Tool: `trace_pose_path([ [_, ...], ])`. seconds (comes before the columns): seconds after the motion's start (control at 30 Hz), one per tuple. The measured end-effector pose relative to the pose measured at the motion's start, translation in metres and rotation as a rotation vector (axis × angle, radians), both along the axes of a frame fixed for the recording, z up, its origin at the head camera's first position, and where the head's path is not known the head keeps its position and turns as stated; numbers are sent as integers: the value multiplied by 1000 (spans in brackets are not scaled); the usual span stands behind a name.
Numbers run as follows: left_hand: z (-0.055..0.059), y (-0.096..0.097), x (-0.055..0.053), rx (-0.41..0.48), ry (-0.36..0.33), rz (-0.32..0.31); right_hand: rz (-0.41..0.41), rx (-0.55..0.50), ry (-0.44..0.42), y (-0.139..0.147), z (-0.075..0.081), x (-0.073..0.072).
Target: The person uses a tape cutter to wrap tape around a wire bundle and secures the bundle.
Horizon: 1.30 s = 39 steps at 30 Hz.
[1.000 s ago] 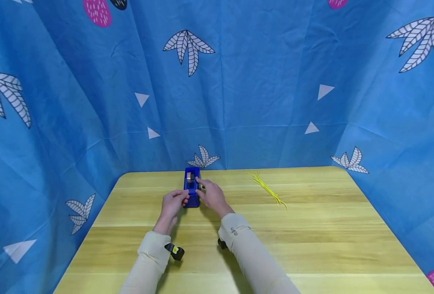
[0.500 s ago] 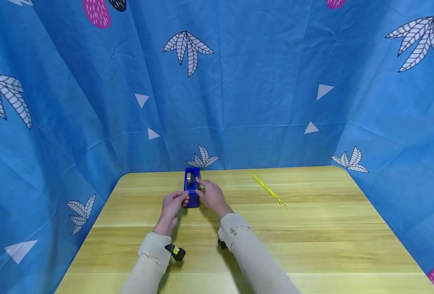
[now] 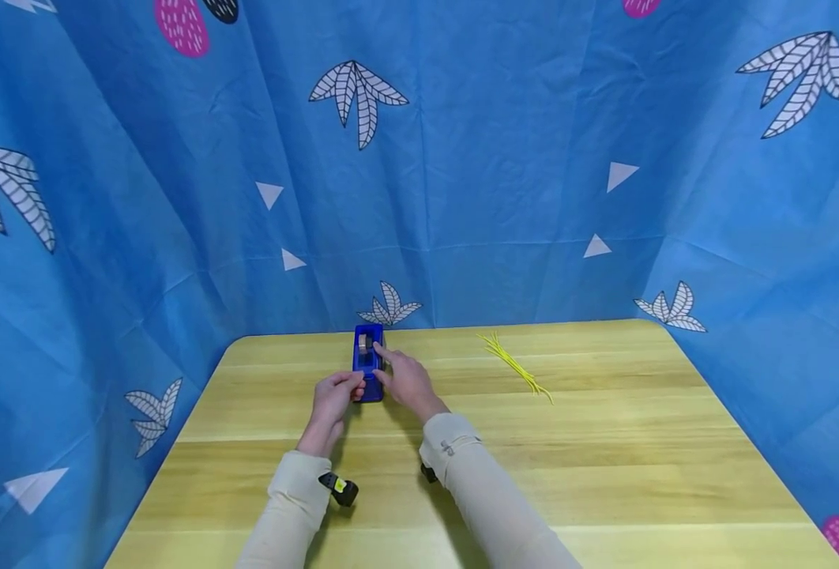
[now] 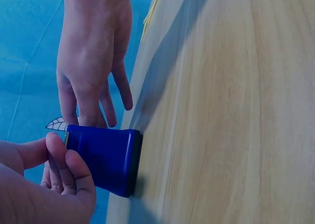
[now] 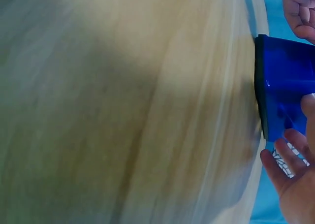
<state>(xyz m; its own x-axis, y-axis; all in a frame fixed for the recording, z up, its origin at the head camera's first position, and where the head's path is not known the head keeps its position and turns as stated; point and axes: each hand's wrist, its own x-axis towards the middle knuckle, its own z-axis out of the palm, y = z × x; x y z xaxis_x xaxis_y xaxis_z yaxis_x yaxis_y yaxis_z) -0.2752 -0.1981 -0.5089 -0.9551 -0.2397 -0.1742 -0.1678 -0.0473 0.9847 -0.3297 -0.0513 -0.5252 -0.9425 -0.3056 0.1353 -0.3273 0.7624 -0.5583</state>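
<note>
Head view: against 0.5 s ago, the curtain (image 3: 505, 158) sits slightly further left in frame; the left hand (image 3: 332, 397) and right hand (image 3: 410, 381) stay at the blue tape dispenser (image 3: 372, 389), near the table's (image 3: 604, 442) far edge.

Left wrist: the left thumb and fingertips meet beside the dispenser's edge (anything between them is too small to tell); some right fingers are hidden.

Right wrist: the right hand touches the dispenser, fingers apart; the frame crops all 3.

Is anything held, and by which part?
Right hand touches one side of the tape dispenser; left hand pinches at its cutter; whether on anything is unclear.
</note>
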Motion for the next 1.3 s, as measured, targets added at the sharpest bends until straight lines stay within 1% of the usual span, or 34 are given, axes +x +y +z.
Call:
trace_pose_path([
  [0.17,1,-1,0,-4,-9,3,-3,9,-6,-1,1,-2],
  [0.37,1,-1,2,17,2,6,-11,10,-20,0,4,-1],
  [0.6,2,-1,4,14,1,17,-29,-8,-48,0,5,0],
  [0.83,3,-2,8,10,1,15,-28,-47,-54,1,6,1],
  [0.97,2,-3,10,25,2,12,-21,-41,-50,1,5,0],
  [1.13,3,-3,15,45,-3,2,-21,-49,-38,0,4,1],
  [1.3,3,-4,19,31,-16,4,-24,-54,-39,0,4,2],
])
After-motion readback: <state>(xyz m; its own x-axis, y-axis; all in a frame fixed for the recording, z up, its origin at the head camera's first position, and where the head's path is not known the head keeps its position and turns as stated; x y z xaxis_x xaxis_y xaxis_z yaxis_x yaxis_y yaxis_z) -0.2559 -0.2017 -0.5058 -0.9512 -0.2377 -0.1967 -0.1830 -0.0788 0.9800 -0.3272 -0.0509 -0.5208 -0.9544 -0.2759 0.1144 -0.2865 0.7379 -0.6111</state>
